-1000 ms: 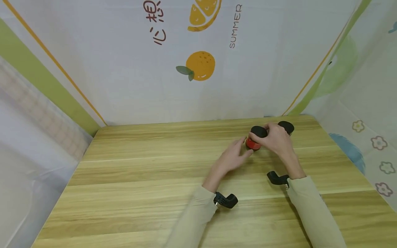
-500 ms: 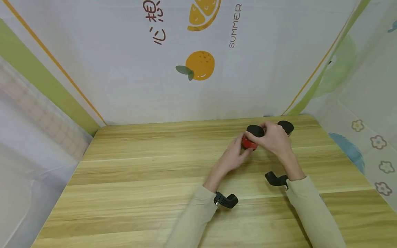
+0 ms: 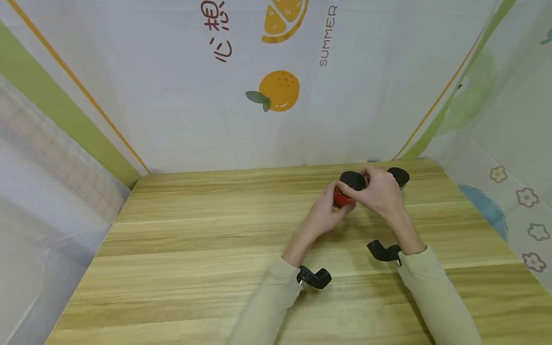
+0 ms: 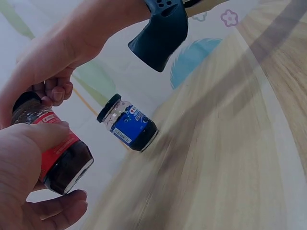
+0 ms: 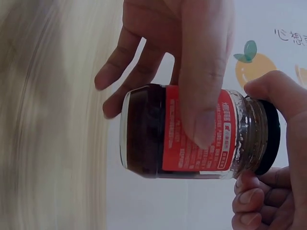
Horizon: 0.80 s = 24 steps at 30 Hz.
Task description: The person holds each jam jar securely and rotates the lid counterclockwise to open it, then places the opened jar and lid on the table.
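Observation:
A glass jar (image 5: 144, 139) with a red label (image 5: 180, 155), dark contents and a black lid (image 3: 352, 180) is between both hands toward the back right of the table. My left hand (image 3: 323, 213) grips the jar's body, its thumb lying across the label in the right wrist view. My right hand (image 3: 381, 194) holds the top, thumb at the neck and fingers curled by the lid. Seen from the left wrist, the jar's glass base shows below the left thumb. Just beyond the right hand stands a second jar (image 4: 130, 125) with a blue label and black lid.
The wooden table (image 3: 194, 249) meets a white printed cloth (image 3: 172, 120) at its back edge. Another patterned cloth (image 3: 513, 153) hangs along the right side. Each wrist carries a black camera mount, the left mount (image 3: 315, 278) and the right mount (image 3: 384, 250).
The red-labelled jar has moved slightly left and up in the head view, with the right hand following. The left hand has closed its fingers and thumb around the jar's body. The blue-labelled jar has stayed put.

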Each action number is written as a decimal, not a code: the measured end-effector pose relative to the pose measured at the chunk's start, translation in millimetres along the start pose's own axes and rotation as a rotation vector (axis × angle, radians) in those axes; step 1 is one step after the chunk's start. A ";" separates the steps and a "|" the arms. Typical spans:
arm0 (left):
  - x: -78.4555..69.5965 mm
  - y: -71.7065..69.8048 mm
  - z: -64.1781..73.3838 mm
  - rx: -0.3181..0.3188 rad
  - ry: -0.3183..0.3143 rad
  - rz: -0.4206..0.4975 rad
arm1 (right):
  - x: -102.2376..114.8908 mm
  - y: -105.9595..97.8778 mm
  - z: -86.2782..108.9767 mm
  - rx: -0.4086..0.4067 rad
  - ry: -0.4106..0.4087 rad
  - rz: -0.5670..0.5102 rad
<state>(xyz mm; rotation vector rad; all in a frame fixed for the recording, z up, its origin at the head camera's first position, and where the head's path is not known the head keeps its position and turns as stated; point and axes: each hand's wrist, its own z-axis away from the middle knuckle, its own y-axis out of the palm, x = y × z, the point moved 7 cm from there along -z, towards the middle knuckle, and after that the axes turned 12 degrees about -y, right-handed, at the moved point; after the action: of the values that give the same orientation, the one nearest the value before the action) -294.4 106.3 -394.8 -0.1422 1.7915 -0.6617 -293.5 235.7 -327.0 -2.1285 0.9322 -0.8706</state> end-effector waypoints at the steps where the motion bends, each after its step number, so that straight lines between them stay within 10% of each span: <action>1: -0.3 -0.6 0.2 -0.005 -0.001 0.005 | 1.3 -0.4 0.0 -0.004 -0.003 -0.002; 24: -2.6 -23.5 10.4 -0.007 -0.027 0.084 | 28.4 -7.6 -2.2 -0.081 -0.106 -0.040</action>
<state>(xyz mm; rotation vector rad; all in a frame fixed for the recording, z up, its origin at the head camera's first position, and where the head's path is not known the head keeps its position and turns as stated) -289.5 84.1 -382.6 -0.0795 1.7637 -0.5907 -277.5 216.6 -311.2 -2.2462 0.8868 -0.7434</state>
